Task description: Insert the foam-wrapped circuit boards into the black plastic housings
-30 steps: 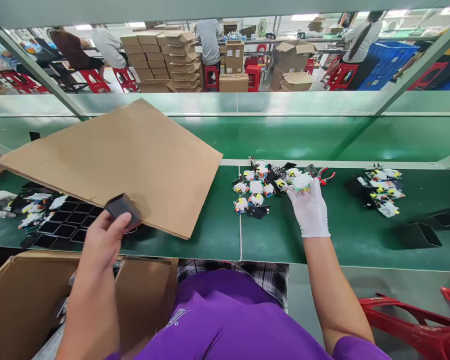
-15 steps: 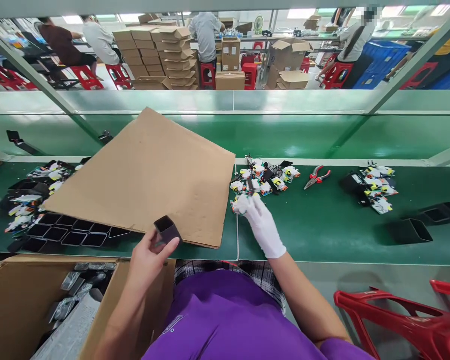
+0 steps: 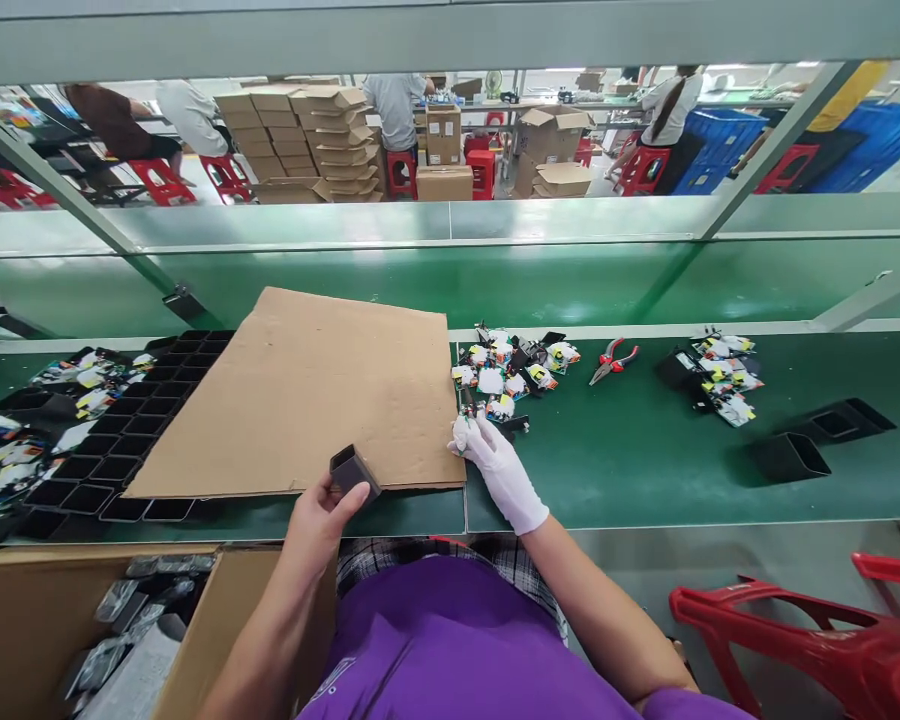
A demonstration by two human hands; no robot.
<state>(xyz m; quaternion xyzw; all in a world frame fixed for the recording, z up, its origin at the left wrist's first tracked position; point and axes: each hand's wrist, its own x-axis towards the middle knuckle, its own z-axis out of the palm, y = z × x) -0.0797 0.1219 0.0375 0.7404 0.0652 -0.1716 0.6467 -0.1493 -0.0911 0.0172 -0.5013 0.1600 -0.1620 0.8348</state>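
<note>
My bare left hand [image 3: 319, 525] grips a black rectangular housing [image 3: 355, 472] by its sides, its open end tilted up. The housing is over the near edge of a cardboard sheet [image 3: 330, 390]. In a white glove, my right hand [image 3: 499, 465] is closed on a small circuit board assembly [image 3: 463, 425] with white and dark parts, mostly covered by the fingers. That hand is above the sheet's right edge. Just beyond it lies a pile of circuit boards [image 3: 501, 350] with white and yellow components.
Rows of black housings [image 3: 131, 420] stand partly under the sheet, beside more boards [image 3: 19, 460]. Red-handled pliers [image 3: 613, 360], another board cluster [image 3: 727, 372] and black housings [image 3: 787, 458] lie rightward. An open carton [image 3: 195, 640] and a red stool [image 3: 810, 630] flank me.
The cardboard sheet lies turned and flatter, uncovering more rows of housings. My right hand has come left to the sheet's edge with the circuit board. My left hand still holds the housing.
</note>
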